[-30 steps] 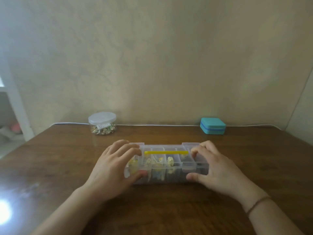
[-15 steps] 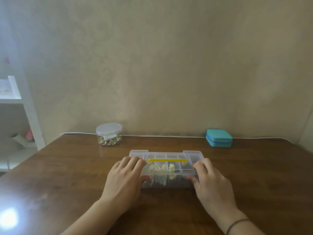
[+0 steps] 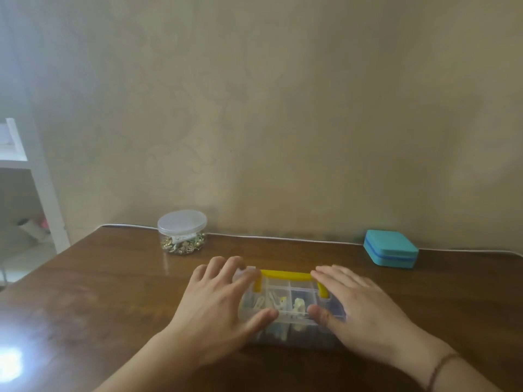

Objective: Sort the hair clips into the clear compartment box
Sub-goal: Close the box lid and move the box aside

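Note:
The clear compartment box (image 3: 293, 292) lies on the brown table (image 3: 113, 292) in front of me, its lid down and its yellow handle (image 3: 285, 275) along the far edge. Pale yellow and white hair clips (image 3: 298, 305) show through the lid in the middle compartments. My left hand (image 3: 218, 304) lies flat over the box's left part, fingers straight toward the far edge, thumb on the near side of the lid. My right hand (image 3: 359, 304) covers the right part the same way. The outer compartments are hidden under my hands.
A round clear jar (image 3: 182, 232) with a white lid, holding several gold-coloured clips, stands at the back left. A teal case (image 3: 390, 251) sits at the back right. A white cable (image 3: 283, 238) runs along the wall. A white shelf (image 3: 34, 171) stands left of the table.
Both hands moved from gripping the box's ends to lying flat on its lid. The yellow handle now sits at the far edge. The view has shifted closer and lower.

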Action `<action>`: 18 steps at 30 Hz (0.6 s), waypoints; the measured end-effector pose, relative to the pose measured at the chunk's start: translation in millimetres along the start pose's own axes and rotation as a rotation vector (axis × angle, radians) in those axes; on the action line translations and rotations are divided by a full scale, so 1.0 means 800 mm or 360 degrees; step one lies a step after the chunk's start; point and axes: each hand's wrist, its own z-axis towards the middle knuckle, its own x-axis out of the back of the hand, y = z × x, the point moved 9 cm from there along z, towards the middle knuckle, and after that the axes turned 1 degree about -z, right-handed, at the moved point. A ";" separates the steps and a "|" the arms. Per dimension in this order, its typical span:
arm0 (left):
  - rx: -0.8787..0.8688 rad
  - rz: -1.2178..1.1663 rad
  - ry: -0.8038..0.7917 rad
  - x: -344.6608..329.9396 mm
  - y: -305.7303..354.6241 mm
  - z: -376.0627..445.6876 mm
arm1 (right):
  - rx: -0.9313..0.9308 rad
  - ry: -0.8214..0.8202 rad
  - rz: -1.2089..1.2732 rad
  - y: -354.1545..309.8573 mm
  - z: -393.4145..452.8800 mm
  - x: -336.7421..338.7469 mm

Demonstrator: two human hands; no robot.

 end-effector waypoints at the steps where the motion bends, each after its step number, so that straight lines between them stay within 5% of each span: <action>1: -0.0019 0.0016 0.0027 0.001 0.003 0.000 | 0.0008 -0.0066 0.0005 0.002 0.001 -0.003; 7: -0.0043 0.0160 0.0320 0.012 0.016 -0.004 | -0.0176 0.0043 -0.0164 0.012 -0.015 0.004; 11: 0.0142 -0.0285 0.0191 0.012 0.014 0.003 | -0.0418 -0.0062 -0.0177 -0.016 -0.050 0.005; 16: 0.0340 -0.0790 -0.0122 -0.001 0.008 -0.003 | 0.0469 -0.0274 0.0209 -0.121 -0.071 0.001; 17: 0.0326 -0.0689 -0.0215 -0.001 0.010 -0.007 | 0.0627 -0.0139 0.0167 -0.126 -0.070 0.006; 18: 0.0290 -0.0508 -0.0284 0.001 0.013 -0.011 | 0.0734 0.0264 0.0070 -0.119 -0.069 0.024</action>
